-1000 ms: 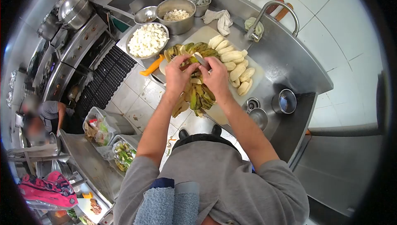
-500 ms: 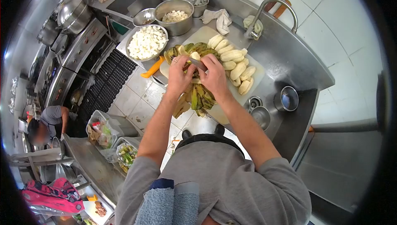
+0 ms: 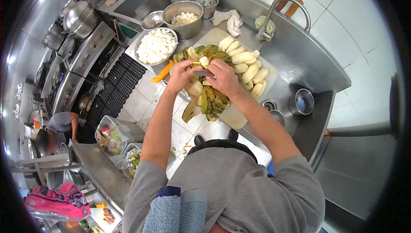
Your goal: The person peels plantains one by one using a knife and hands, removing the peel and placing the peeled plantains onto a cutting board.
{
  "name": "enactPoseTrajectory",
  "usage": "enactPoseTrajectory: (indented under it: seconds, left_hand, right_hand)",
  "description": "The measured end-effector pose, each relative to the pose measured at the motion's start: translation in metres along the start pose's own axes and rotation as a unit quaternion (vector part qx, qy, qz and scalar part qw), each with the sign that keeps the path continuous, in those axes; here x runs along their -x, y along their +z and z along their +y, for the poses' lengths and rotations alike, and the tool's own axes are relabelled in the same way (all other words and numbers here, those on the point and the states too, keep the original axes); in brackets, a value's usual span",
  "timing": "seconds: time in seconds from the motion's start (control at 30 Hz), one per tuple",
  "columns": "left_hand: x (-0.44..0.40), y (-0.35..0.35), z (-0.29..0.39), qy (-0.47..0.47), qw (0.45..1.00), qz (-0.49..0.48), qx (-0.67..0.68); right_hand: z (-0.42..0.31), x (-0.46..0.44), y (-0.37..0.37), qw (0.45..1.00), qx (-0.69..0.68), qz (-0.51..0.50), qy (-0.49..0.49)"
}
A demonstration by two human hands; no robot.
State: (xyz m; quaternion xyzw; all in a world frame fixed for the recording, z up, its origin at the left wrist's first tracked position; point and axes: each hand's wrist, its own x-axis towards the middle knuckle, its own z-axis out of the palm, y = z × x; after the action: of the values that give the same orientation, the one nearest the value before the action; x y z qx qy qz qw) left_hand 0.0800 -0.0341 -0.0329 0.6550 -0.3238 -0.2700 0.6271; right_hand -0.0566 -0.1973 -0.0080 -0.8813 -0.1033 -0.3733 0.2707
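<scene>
A partly peeled plantain is held over the cutting board. My left hand is closed around its near left side. In my right hand is a knife, its short blade pointing left between the two hands; the right fingers also touch the plantain. Green and brown plantain peels lie in a heap under and in front of my hands. Peeled plantains lie in rows on the board to the right. The fingers partly hide the plantain and the knife's handle.
A bowl of white cubes and a large pot stand behind left, near an orange handle. To the right are the sink faucet and a metal container. Another person is at far left, beyond a waste bin.
My hands have moved slightly apart, and the blade now lies flatter and lower. More of the pale plantain shows above my fingers. The whole view has shifted a little.
</scene>
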Motion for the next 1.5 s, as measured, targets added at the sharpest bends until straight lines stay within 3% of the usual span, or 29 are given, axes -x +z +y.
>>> enactPoseTrajectory:
  seconds: [0.23,0.33,0.43,0.7,0.8,0.9,1.1,1.2,1.5]
  left_hand:
    - [-0.003,0.009,0.006,0.027,0.999,0.026,-0.017]
    - [-0.001,0.015,0.022,0.104,0.985,0.032,-0.135]
    - [-0.008,0.008,0.041,0.030,0.966,0.003,-0.257]
    - [-0.007,0.038,0.059,0.137,0.921,0.069,-0.358]
    - [-0.007,0.042,0.050,0.243,0.866,0.098,-0.427]
    - [-0.008,0.048,0.045,0.287,0.846,0.133,-0.429]
    - [-0.005,0.056,0.047,0.264,0.841,0.156,-0.445]
    - [-0.004,0.048,0.051,0.198,0.877,0.093,-0.428]
    - [-0.006,0.047,0.050,0.257,0.869,0.095,-0.412]
  right_hand:
    - [0.007,0.007,-0.012,0.999,0.008,-0.040,-0.033]
    - [0.009,0.014,-0.008,0.999,-0.004,-0.027,-0.024]
    - [0.008,0.013,-0.011,1.000,-0.020,-0.010,-0.021]
    - [0.010,0.019,-0.015,0.999,-0.047,0.012,0.017]
    - [0.013,0.024,-0.016,0.999,-0.039,0.012,0.009]
    - [0.014,0.026,-0.014,0.999,-0.034,0.013,0.012]
    - [0.013,0.025,-0.017,0.999,-0.035,0.013,0.016]
    - [0.012,0.023,-0.021,0.999,-0.029,-0.007,0.014]
    - [0.010,0.027,-0.014,0.999,-0.022,0.015,0.036]
